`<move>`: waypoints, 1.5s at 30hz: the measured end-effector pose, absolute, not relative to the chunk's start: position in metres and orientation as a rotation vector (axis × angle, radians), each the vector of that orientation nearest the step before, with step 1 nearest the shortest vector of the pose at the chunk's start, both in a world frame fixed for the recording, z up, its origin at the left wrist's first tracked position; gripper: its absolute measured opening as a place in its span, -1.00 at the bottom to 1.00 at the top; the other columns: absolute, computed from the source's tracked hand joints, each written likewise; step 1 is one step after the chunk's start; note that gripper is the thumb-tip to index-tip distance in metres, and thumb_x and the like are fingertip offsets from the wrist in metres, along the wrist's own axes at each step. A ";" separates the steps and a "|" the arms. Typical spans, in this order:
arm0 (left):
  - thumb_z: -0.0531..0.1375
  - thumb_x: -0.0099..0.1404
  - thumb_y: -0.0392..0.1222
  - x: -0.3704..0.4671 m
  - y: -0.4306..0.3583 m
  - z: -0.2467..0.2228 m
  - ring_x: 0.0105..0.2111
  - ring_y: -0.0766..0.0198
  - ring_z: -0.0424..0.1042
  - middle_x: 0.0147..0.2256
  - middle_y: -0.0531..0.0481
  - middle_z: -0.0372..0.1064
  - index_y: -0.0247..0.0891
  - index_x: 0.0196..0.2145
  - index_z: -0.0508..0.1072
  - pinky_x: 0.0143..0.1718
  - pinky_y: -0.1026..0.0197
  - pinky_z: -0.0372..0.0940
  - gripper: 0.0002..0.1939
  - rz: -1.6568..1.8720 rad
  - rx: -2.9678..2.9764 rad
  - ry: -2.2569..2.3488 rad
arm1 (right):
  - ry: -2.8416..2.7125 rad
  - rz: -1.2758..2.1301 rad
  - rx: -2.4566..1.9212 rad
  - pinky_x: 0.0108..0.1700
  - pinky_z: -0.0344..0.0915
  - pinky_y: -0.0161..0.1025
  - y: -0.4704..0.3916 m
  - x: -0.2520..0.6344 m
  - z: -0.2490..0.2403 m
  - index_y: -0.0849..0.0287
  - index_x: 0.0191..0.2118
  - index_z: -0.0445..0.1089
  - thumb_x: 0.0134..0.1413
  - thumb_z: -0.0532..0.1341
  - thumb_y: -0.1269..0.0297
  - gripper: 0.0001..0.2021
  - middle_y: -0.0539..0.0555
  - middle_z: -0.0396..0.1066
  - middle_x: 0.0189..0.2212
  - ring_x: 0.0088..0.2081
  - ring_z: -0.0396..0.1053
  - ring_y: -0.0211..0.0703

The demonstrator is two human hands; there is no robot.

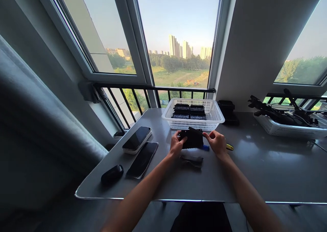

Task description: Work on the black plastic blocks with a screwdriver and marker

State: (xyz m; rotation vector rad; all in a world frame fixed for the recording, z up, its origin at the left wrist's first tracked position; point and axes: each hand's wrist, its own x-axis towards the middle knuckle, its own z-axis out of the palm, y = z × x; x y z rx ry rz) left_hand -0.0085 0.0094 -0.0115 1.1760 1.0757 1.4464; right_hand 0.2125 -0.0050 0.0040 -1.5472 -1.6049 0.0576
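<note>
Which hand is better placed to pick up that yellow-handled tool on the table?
Probably the right hand: the yellow-handled tool lies just beside it, while the left hand sits on the far side of the black part both hands hold.

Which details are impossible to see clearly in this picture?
Head view:
- Black part: its type is too dark and small to tell; left hand and right hand cover its ends.
- Yellow-handled tool: mostly behind the right hand.
- Parts in white basket: too small.
</note>
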 end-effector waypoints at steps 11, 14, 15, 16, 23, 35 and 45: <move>0.31 -0.03 -0.21 -0.001 0.004 -0.011 -0.39 0.21 0.48 -0.40 0.00 0.47 -0.25 -0.25 0.39 -0.30 0.20 0.35 -0.66 1.431 1.243 1.096 | -1.677 0.087 -1.514 -0.46 0.03 -0.27 -0.010 0.201 0.005 0.13 -0.56 0.32 0.08 0.03 -0.30 -0.44 0.04 0.40 -0.60 -0.56 0.27 -0.18; 0.30 -0.01 -0.20 -0.001 0.004 -0.012 -0.39 0.20 0.48 -0.42 0.02 0.47 -0.24 -0.23 0.39 -0.31 0.20 0.35 -0.66 1.416 1.253 1.077 | -1.720 0.115 -1.500 -0.46 0.03 -0.28 -0.011 0.192 0.004 0.13 -0.57 0.32 0.04 0.06 -0.33 -0.43 0.02 0.38 -0.62 -0.57 0.27 -0.19; 0.30 0.00 -0.20 -0.001 0.004 -0.012 -0.39 0.21 0.48 -0.42 0.02 0.47 -0.24 -0.22 0.38 -0.31 0.20 0.35 -0.65 1.425 1.245 1.078 | -1.698 0.124 -1.511 -0.47 0.03 -0.28 -0.010 0.195 0.004 0.13 -0.58 0.31 0.03 0.06 -0.33 -0.43 0.02 0.37 -0.63 -0.57 0.27 -0.19; 0.30 0.00 -0.21 -0.001 0.004 -0.011 -0.40 0.21 0.48 -0.41 0.02 0.47 -0.24 -0.21 0.38 -0.31 0.20 0.35 -0.64 1.436 1.234 1.082 | -1.665 0.129 -1.528 -0.47 0.03 -0.28 -0.009 0.200 0.005 0.13 -0.59 0.30 0.03 0.05 -0.34 -0.42 0.02 0.36 -0.64 -0.57 0.27 -0.19; 0.29 0.02 -0.22 0.000 0.001 -0.011 -0.38 0.19 0.49 -0.40 0.00 0.48 -0.24 -0.20 0.39 -0.33 0.20 0.36 -0.66 1.420 1.319 1.092 | -1.647 0.114 -1.506 -0.45 0.05 -0.27 -0.013 0.200 0.009 0.13 -0.57 0.29 0.06 0.06 -0.30 -0.45 0.02 0.38 -0.62 -0.57 0.27 -0.19; 0.30 0.01 -0.18 0.001 -0.005 0.000 -0.45 0.24 0.45 -0.45 0.03 0.46 -0.24 -0.22 0.38 -0.38 0.25 0.32 -0.66 1.440 1.262 1.081 | -1.507 0.103 -1.566 -0.45 0.04 -0.27 -0.009 0.213 0.012 0.13 -0.60 0.26 0.04 0.07 -0.31 -0.44 0.03 0.36 -0.64 -0.57 0.25 -0.18; 0.30 0.01 -0.17 -0.001 -0.006 0.003 -0.46 0.24 0.44 -0.46 0.05 0.44 -0.24 -0.20 0.36 -0.39 0.25 0.33 -0.64 1.451 1.241 1.042 | -1.545 0.085 -1.537 -0.44 0.02 -0.27 -0.012 0.206 0.012 0.13 -0.60 0.26 0.03 0.07 -0.33 -0.43 0.03 0.35 -0.63 -0.57 0.24 -0.18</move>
